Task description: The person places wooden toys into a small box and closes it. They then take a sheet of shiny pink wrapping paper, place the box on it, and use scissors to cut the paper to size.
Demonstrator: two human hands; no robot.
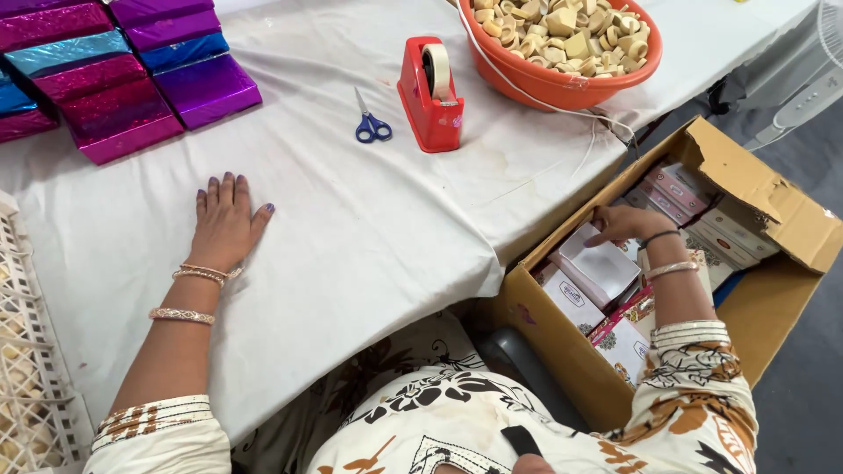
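Left hand (226, 224): lies flat, palm down and fingers spread, on the white cloth (351, 228) that covers the table; grips nothing.
Right hand (625, 223): reaches down into the cardboard carton (764, 307) beside the table; fingers curl over the top edge of a small white box (600, 265); whether they actually grip it cannot be told.
Small white box: stands tilted in the near part of the carton, among other printed packets.
Carton contents: flat white and pink packets (694, 206) stacked toward the far side; further boxes (575, 303) at the near wall.
Tape dispenser (431, 93): red, upright on the cloth, well ahead of the left hand.
Scissors (371, 123): blue handles, closed, just left of the dispenser.
Orange tub (544, 83): at the far edge of the table, filled with pale beige blocks (562, 35).
Foil-wrapped boxes (132, 70): purple, magenta and blue, in rows at the far left.
White plastic crate (26, 351): latticed, at the left edge of the table.
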